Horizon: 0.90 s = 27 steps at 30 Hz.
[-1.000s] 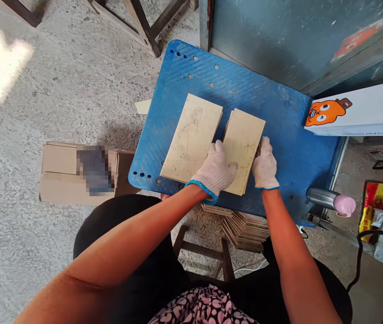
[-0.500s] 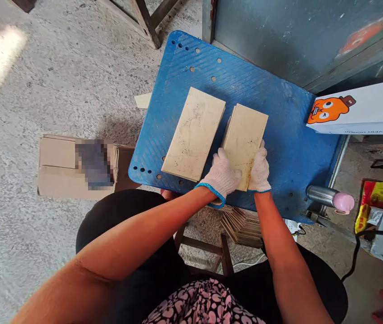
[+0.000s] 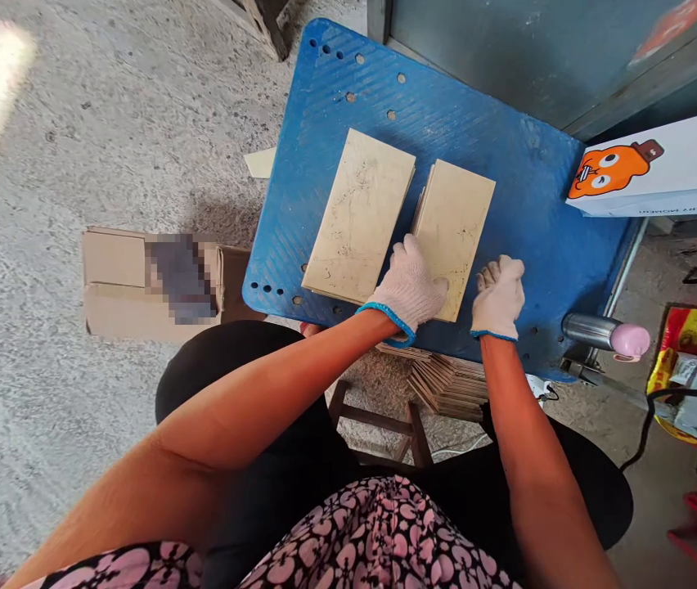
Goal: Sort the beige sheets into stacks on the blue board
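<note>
Two stacks of thin cream-coloured rectangular boards lie side by side, slightly slanted, on a blue plastic tabletop [image 3: 526, 213]. My left hand [image 3: 410, 282], in a white knit glove with a blue cuff, grips the near left edge of the right stack [image 3: 456, 221], thumb over the top board. Its fingers run down the stack's side and are partly hidden. The left stack [image 3: 361, 213] lies just beyond that hand, dark specks on its top board. My right hand [image 3: 500, 294], gloved alike, is off the right stack's right side, fingers curled with nothing visible in them.
A metal flask with a pink lid [image 3: 606, 335] lies at the table's right edge, near a white printed box [image 3: 655, 164]. Below the near edge is a pile of similar boards [image 3: 450, 384]. A cardboard box [image 3: 115, 311] sits on the floor at left.
My right hand has let go of the right stack and moved away to its right, fingers curling. My left hand stays on that stack. The whole view has shifted slightly.
</note>
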Motion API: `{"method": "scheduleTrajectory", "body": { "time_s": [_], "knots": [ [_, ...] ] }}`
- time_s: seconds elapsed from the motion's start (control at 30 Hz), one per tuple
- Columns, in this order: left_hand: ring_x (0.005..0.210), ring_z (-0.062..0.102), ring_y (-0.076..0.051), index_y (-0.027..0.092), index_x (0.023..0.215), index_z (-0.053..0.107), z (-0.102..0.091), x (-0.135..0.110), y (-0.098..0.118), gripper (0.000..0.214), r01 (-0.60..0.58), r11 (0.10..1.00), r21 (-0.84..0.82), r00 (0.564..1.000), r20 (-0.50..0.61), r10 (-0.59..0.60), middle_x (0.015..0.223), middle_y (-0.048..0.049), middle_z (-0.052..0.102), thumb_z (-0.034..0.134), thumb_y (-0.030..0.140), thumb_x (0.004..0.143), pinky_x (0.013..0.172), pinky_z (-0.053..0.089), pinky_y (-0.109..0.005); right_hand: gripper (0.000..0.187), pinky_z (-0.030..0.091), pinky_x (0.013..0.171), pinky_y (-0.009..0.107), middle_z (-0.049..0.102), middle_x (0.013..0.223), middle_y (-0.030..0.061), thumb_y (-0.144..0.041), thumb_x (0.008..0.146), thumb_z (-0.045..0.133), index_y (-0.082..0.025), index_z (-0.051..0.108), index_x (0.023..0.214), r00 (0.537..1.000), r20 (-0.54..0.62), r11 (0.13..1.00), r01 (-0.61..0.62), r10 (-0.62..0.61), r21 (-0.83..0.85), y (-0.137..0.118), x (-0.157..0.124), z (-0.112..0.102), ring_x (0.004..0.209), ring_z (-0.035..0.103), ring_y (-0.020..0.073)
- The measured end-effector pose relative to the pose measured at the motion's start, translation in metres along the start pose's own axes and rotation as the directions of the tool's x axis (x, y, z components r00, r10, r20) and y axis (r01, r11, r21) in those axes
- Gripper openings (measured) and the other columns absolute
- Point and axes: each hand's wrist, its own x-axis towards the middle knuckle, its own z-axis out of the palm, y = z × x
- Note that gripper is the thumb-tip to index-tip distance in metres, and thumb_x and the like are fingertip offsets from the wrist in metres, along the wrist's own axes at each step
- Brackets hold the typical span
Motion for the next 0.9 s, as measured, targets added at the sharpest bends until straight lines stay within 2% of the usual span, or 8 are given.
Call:
{"method": "scheduleTrajectory", "body": {
  "time_s": [0.1,0.2,0.3,0.37,0.47,0.57,0.7,0.9],
  "knots": [
    [0.139,0.051,-0.037,0.014,0.155,0.027,-0.004,-0.006,-0.003,0.081,-0.060,0.998,-0.027,0.998,-0.026,0.059,0.154,-0.0235,0.044,0.067,0.032,0.088,0.112,0.046,-0.045,0.042,0.059,0.085,0.032,0.070,0.098,0.0036,-0.054,0.087,0.059,-0.019,0.066,0.109,0.992,-0.127,1.000,-0.019,0.022,0.021,0.006,-0.035,-0.031,0.091,0.071,0.0164],
    [0.139,0.050,-0.037,0.015,0.155,0.028,-0.008,-0.013,-0.005,0.078,-0.119,0.992,-0.053,0.992,-0.040,0.117,0.156,-0.0231,0.042,0.067,0.032,0.089,0.113,0.045,-0.046,0.046,0.058,0.088,0.035,0.072,0.093,0.0044,-0.055,0.084,0.062,-0.017,0.070,0.108,0.996,-0.086,0.990,0.021,-0.033,-0.137,0.022,-0.092,-0.060,0.086,0.070,0.0172],
    [0.140,0.049,-0.036,0.013,0.152,0.032,-0.013,-0.018,-0.004,0.072,-0.176,0.980,-0.091,0.983,-0.066,0.170,0.154,-0.0229,0.043,0.065,0.029,0.089,0.114,0.044,-0.045,0.046,0.054,0.101,0.039,0.075,0.110,0.0085,-0.054,0.085,0.060,-0.018,0.073,0.110,0.999,0.027,0.911,0.039,-0.031,-0.412,0.046,-0.142,-0.075,0.102,0.070,0.0208],
    [0.139,0.050,-0.035,0.014,0.150,0.034,-0.015,-0.020,-0.003,0.068,-0.219,0.968,-0.120,0.974,-0.093,0.208,0.151,-0.0219,0.045,0.064,0.027,0.090,0.114,0.045,-0.045,0.046,0.051,0.107,0.040,0.074,0.120,0.0105,-0.052,0.083,0.059,-0.018,0.075,0.109,0.997,0.074,0.859,0.057,-0.022,-0.509,0.064,-0.159,-0.079,0.113,0.068,0.0238],
    [0.138,0.051,-0.036,0.013,0.149,0.034,-0.016,-0.020,-0.001,0.067,-0.262,0.953,-0.150,0.962,-0.120,0.246,0.148,-0.0216,0.047,0.063,0.026,0.090,0.113,0.045,-0.047,0.051,0.045,0.115,0.041,0.070,0.133,0.0111,-0.046,0.084,0.057,-0.017,0.071,0.123,0.983,0.182,0.795,0.137,-0.034,-0.591,0.089,-0.163,-0.080,0.123,0.065,0.0248],
    [0.139,0.049,-0.036,0.011,0.150,0.033,-0.016,-0.020,0.001,0.069,-0.278,0.946,-0.168,0.958,-0.128,0.258,0.150,-0.0230,0.045,0.062,0.026,0.090,0.115,0.042,-0.048,0.060,0.039,0.120,0.041,0.059,0.149,0.0113,-0.039,0.087,0.052,-0.016,0.059,0.142,0.964,0.264,0.731,0.202,-0.032,-0.652,0.108,-0.157,-0.081,0.132,0.059,0.0236],
    [0.143,0.044,-0.037,0.011,0.152,0.031,-0.016,-0.019,0.001,0.072,-0.289,0.938,-0.189,0.954,-0.132,0.268,0.151,-0.0226,0.045,0.062,0.026,0.089,0.119,0.038,-0.047,0.064,0.038,0.120,0.040,0.051,0.157,0.0081,-0.038,0.091,0.048,-0.020,0.048,0.152,0.959,0.278,0.673,0.173,0.050,-0.719,0.120,-0.154,-0.079,0.137,0.056,0.0221],
    [0.143,0.045,-0.036,0.012,0.150,0.033,-0.022,-0.017,0.001,0.069,-0.297,0.934,-0.201,0.953,-0.129,0.275,0.149,-0.0222,0.046,0.062,0.026,0.089,0.119,0.038,-0.048,0.068,0.044,0.115,0.041,0.051,0.158,0.0043,-0.041,0.092,0.051,-0.027,0.042,0.158,0.958,0.229,0.573,0.092,0.172,-0.814,0.111,-0.158,-0.071,0.133,0.059,0.0250]
  ]
}}
